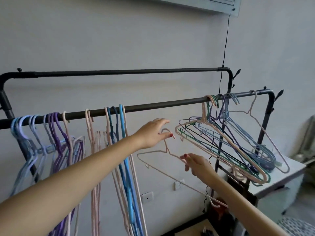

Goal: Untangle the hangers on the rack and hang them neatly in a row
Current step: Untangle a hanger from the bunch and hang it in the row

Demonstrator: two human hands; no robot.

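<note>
My right hand (pixel 196 165) has its grip closed on a pale pink hanger (pixel 172 172), fingers pinching the sloping shoulder wire just below the neck, right of frame centre. My left hand (pixel 153 133) reaches in from the lower left and meets the same hanger at its hook; the thumb touches the hook's curl while the other fingers are spread loosely above it, so this grip is wide rather than clamped. The hanger is off the rail, tilted, its long bottom wire running down toward the lower right of the frame. Just above both hands runs the front rail (pixel 153 105) of the black rack, crossing the frame from the left edge up to the right. On its right end hangs a tangled cluster of hangers (pixel 226 142) in pink, green, blue and purple, skewed sideways and interlocked, with one pale hanger (pixel 265 133) hung farthest right beside them. On the left half of the rail hang the straighter ones: a blue and pink group (pixel 121 133) nearest my left wrist, a pink pair (pixel 90 133), then purple and light blue hangers (pixel 51 133) toward the left edge. A second, higher rail (pixel 119 73) runs behind. A grey worktop (pixel 293 174) sits beneath the cluster at the right edge.
</note>
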